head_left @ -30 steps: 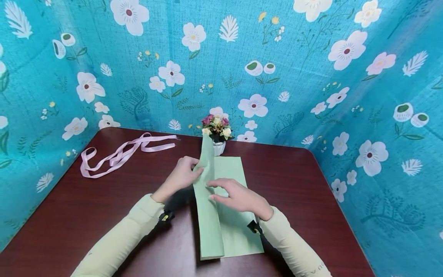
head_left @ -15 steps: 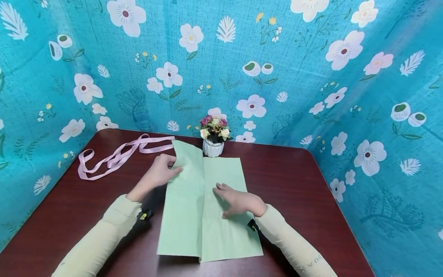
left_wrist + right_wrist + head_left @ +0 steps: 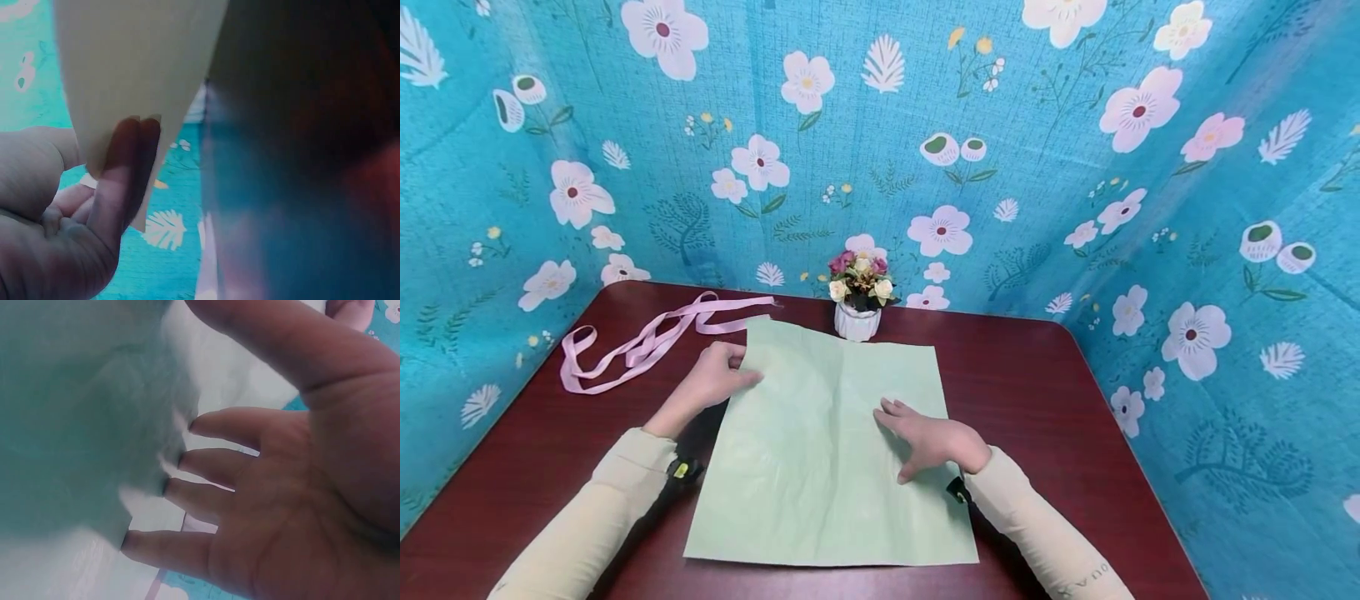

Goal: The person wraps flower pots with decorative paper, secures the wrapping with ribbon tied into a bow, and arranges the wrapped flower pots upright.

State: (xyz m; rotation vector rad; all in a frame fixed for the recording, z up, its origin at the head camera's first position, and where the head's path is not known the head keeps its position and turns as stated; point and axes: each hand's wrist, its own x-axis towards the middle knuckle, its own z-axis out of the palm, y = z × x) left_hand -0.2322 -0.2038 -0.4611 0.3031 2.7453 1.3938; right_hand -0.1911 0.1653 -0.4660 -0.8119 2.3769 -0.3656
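A sheet of pale green wrapping paper [image 3: 790, 467] lies spread on the dark table, with a soft crease running down its middle. At its upper left edge my left hand [image 3: 715, 377] pinches the paper, which is lifted off the table there. In the left wrist view, the fingers [image 3: 128, 169] of that hand lie against one face of the paper [image 3: 144, 56], the thumb on the other side. My right hand [image 3: 928, 437] rests on the sheet's right half. Its fingers [image 3: 181, 550] are spread and straight, tips touching the paper [image 3: 75, 425].
A pink ribbon [image 3: 651, 342] lies loosely looped at the table's back left. Right behind the paper's top edge stands a white pot [image 3: 857, 322] of artificial flowers [image 3: 861, 279]. A blue floral cloth [image 3: 850, 125] hangs around the back and sides of the table [image 3: 1022, 392].
My left hand has moved left with the paper's edge, turning the folded left part over until the sheet lies spread. My right hand has lowered onto the right half, fingers spreading.
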